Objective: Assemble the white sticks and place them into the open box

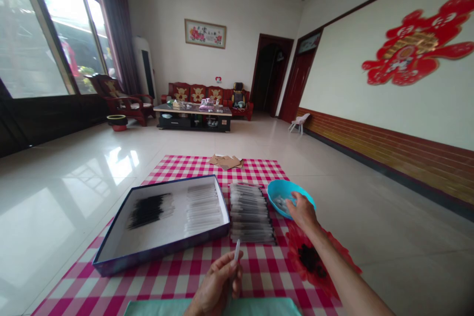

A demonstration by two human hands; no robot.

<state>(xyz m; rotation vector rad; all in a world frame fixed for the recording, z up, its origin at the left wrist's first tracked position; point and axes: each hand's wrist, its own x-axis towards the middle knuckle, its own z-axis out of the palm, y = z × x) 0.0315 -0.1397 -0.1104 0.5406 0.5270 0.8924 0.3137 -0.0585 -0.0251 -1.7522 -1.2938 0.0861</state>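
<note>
My left hand (222,281), near the front of the table, is closed around a slim translucent pen (237,249) with its tip pointing up. Over a blue bowl (276,187) my right hand (304,212) reaches in, fingers slightly apart near small whitish pieces (282,203); nothing can be made out between them. Between bowl and box lies a row of pens (250,215) with dark ends. The shallow box (114,247) holds thin black sticks (146,210) that look like refills, and several clear tubes (202,210).
A pink-and-white checked cloth (177,271) covers the table. Torn cardboard pieces (225,161) lie at its far edge. A red flower print (333,261) is under my right forearm, and a light green cloth (159,307) lies at the near edge.
</note>
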